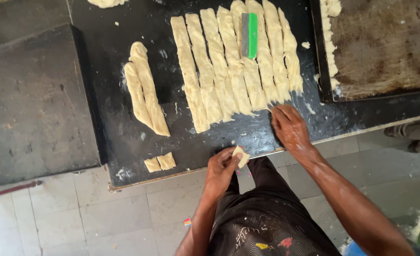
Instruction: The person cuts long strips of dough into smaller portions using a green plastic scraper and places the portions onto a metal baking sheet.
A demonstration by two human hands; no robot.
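We hold a dough piece point(240, 156) in our left hand point(223, 167) at the table point(105, 118) edge.
Our right hand point(289, 127), fingers loosely spread and empty, touches the near ends of the dough strips point(236, 66), which run lengthwise away from us.

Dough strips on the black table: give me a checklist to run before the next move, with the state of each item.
1. Left hand has a grip on the small dough piece: ok, pinched in the fingers at the table's near edge.
2. Right hand free: ok, it holds nothing and rests at the near ends of the dough strips.
3. Scraper within view: ok, it lies on top of the strips, green handle showing, untouched.
4. Strips separated: cannot tell, they lie side by side and touch.
5. Cut pieces kept apart from the work: ok, two lie at the near left edge of the black table.
6. Twisted pair clear of the hands: ok.
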